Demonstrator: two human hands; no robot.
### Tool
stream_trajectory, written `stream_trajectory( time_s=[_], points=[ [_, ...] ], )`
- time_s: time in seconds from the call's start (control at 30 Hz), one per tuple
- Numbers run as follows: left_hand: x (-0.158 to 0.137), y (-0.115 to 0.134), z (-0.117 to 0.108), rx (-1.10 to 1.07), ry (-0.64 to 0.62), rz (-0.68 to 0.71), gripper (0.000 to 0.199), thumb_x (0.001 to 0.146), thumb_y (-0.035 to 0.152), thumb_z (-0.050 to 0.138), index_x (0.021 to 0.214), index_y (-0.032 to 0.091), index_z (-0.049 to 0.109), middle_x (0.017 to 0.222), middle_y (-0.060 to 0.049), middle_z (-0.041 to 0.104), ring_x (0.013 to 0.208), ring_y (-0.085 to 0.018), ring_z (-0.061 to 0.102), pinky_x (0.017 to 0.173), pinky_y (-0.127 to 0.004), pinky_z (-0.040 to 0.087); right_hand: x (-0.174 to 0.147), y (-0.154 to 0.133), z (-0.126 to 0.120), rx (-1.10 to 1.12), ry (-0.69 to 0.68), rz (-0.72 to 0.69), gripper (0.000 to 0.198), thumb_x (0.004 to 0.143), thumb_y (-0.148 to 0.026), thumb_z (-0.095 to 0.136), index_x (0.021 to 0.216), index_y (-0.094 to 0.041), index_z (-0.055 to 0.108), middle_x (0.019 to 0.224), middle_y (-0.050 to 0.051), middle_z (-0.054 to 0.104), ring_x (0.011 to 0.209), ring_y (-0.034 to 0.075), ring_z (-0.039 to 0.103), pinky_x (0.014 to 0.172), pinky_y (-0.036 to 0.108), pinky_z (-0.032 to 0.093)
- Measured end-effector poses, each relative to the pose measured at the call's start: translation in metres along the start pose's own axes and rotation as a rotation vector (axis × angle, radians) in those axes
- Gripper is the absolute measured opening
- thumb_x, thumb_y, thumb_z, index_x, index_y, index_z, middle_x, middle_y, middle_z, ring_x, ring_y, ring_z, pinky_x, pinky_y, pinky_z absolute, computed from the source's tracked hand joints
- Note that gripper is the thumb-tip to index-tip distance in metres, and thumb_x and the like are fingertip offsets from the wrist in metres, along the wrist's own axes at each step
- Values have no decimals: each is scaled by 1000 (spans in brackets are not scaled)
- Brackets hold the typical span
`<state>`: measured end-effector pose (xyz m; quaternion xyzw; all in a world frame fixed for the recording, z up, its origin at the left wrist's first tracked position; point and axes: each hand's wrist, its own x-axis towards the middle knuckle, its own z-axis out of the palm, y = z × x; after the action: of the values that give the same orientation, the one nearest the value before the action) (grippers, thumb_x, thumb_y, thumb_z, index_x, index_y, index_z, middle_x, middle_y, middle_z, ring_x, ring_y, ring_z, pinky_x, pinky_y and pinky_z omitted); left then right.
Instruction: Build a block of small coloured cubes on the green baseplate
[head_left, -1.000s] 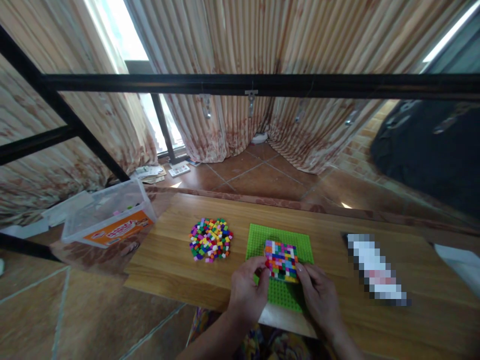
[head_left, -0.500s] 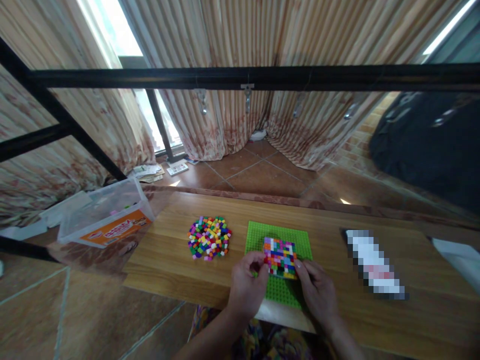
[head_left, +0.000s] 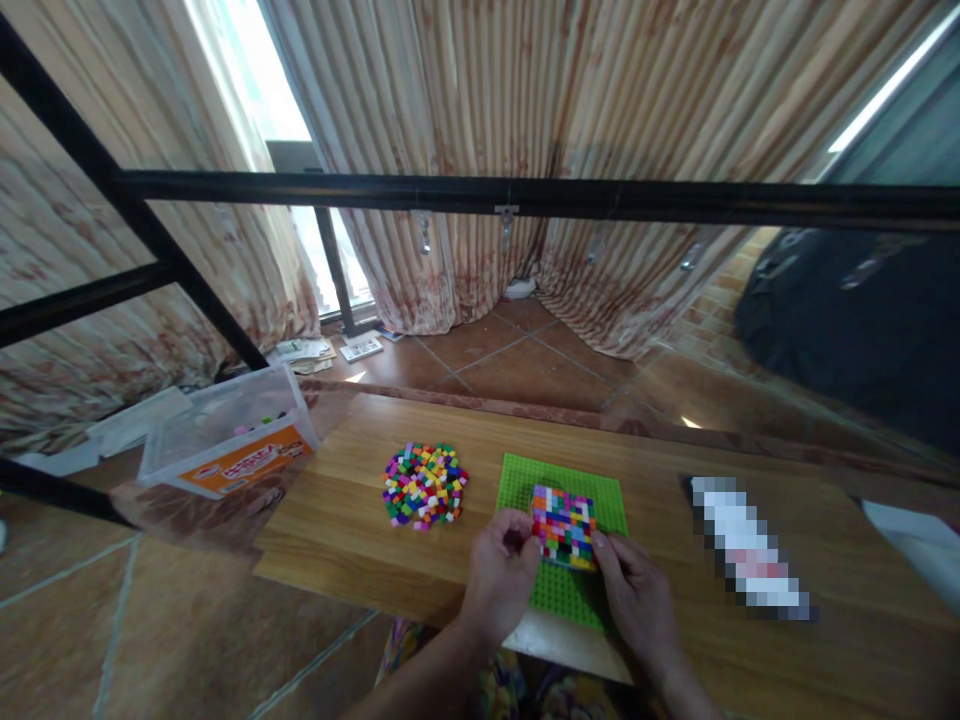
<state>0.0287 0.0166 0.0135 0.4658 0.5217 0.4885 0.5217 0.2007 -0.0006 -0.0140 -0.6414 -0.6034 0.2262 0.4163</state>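
Head view, looking down over a wooden table (head_left: 337,540). One person at work, both bare hands near the table's close edge. Between them sits a small brick panel (head_left: 564,526), roughly square, covered in tiny blocks of many colours: red, orange, blue, yellow, white, purple, green. It is over the middle of a bright green studded baseplate (head_left: 521,478); whether it rests on the studs or is raised slightly, cannot tell.

Left hand (head_left: 501,570): thumb and forefinger drawn together, clamped at the panel's left edge; a loose block between the tips cannot be made out. Other fingers curled, partly hidden. Right hand (head_left: 636,590): thumb along the panel's right edge, fingers bent beneath, gripping that side; the undersides of the fingers are out of sight.

Left of the baseplate, well apart from it, a loose pile of small blocks (head_left: 425,486), mixed colours, heaped on the wood. Right of the hands, a long object (head_left: 750,550) lies slantwise, pixelated, identity unreadable. Beyond the table's left end, a clear plastic box (head_left: 251,462) with an orange label, a few coloured bits inside. Further back: papers (head_left: 300,352) on the tiled floor (head_left: 517,345), pleated curtains (head_left: 480,110), a black bar (head_left: 420,190) crossing in front.
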Motion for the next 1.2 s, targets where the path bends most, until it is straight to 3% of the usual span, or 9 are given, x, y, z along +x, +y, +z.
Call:
stream_trajectory(
  time_s=[0.3,0.67,1.0,1.2],
  points=[
    [1,-8,-2,-114,-15,-49,12,78,26,62,83,16,60,69,2,57,64,-11,52,62,-22,42,0,3,0,-4,-1,26,46,93,-51,47,61,-19,56,65,2,58,66,17,55,64,27,41],
    [15,-7,1,56,-37,-145,16,71,17,68,86,17,62,66,3,59,59,-10,52,56,-21,40,-1,4,0,-25,7,10,45,94,-48,48,59,-19,55,63,1,55,64,16,52,64,27,41],
    [12,-11,1,74,-71,-97,29,75,20,64,104,18,63,74,1,65,66,-13,57,61,-23,44,0,1,-1,-7,17,6,47,92,-52,49,59,-19,57,62,1,55,62,16,52,61,26,41],
    [11,-15,2,130,-40,-63,49,76,25,65,124,17,59,63,5,54,58,-12,49,54,-22,39,0,1,-2,3,-17,6,45,91,-53,50,60,-19,54,61,-1,51,62,15,50,60,26,40]
  ],
)
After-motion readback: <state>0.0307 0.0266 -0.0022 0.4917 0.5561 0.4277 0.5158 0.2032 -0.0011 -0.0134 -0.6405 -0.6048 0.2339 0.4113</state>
